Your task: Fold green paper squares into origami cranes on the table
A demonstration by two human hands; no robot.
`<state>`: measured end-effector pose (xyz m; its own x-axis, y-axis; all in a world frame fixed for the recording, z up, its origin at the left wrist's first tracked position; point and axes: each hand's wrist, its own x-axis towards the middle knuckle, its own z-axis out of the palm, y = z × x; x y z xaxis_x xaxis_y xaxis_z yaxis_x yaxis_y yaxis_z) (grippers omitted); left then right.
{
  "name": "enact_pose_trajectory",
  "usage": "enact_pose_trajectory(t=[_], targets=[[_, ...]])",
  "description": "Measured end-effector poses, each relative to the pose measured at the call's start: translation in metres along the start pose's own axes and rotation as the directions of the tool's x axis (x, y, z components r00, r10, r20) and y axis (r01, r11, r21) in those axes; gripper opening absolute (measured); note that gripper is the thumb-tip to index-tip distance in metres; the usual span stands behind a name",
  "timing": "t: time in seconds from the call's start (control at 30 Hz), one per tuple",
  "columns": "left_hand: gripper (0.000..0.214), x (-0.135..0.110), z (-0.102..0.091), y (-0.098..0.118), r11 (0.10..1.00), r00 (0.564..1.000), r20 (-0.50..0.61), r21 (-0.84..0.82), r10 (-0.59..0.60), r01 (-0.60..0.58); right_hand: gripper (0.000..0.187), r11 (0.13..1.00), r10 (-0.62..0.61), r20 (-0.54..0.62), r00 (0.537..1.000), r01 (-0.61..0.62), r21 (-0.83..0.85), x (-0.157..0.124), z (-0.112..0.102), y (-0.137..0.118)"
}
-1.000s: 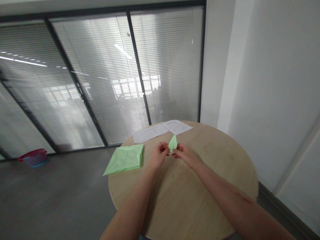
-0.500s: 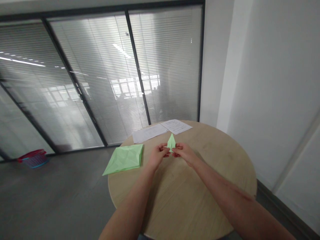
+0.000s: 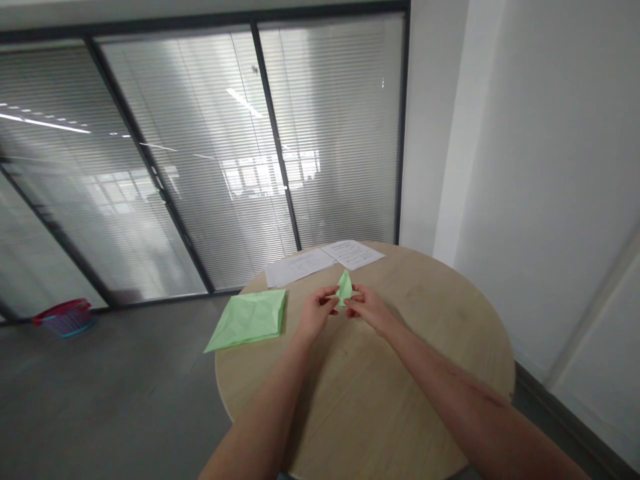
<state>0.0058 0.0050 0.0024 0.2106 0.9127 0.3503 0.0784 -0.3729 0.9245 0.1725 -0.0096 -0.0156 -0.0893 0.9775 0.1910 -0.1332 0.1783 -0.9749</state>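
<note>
A small piece of folded light green paper (image 3: 345, 287), pointed at its far end, is held up over the round wooden table (image 3: 400, 387). My left hand (image 3: 317, 310) pinches its left side near the lower end. My right hand (image 3: 367, 309) grips the opposite side, with thumb and fingers closed on the paper. The lower edge of the folded piece is partly covered by my fingers. To the left of my left hand lies a larger creased green sheet (image 3: 255, 317), partly hanging over the table's edge.
Printed white papers, one at the back left (image 3: 300, 267) and one beside it (image 3: 353, 253), lie at the table's far edge. A red and blue basket (image 3: 65, 318) stands on the floor at left. Glass panels with blinds (image 3: 335, 133) rise behind; a white wall (image 3: 550, 167) is at right.
The folded green paper has turned and tilted slightly between my fingers, so it looks narrower. Both hands keep their hold almost in the same place.
</note>
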Motion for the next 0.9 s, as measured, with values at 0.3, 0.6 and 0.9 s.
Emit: enact_pose_trajectory(t=[0.3,0.6,0.9], targets=[[0.023,-0.002,0.000,-0.003,0.998,0.991,0.116,0.004,-0.060,0.060,0.051,0.997,-0.067,0.045,0.997,0.066,0.042,0.002,-0.001,0.002],[0.023,-0.004,-0.001,0.004,0.998,0.997,0.059,0.036,-0.054,0.052,0.042,0.979,0.016,0.043,0.999,-0.024,0.200,0.002,0.000,0.002],[0.039,-0.005,-0.002,0.004,0.996,0.992,0.115,0.079,-0.057,0.048,0.039,0.990,-0.003,0.082,0.997,-0.009,0.142,0.000,0.001,0.002]])
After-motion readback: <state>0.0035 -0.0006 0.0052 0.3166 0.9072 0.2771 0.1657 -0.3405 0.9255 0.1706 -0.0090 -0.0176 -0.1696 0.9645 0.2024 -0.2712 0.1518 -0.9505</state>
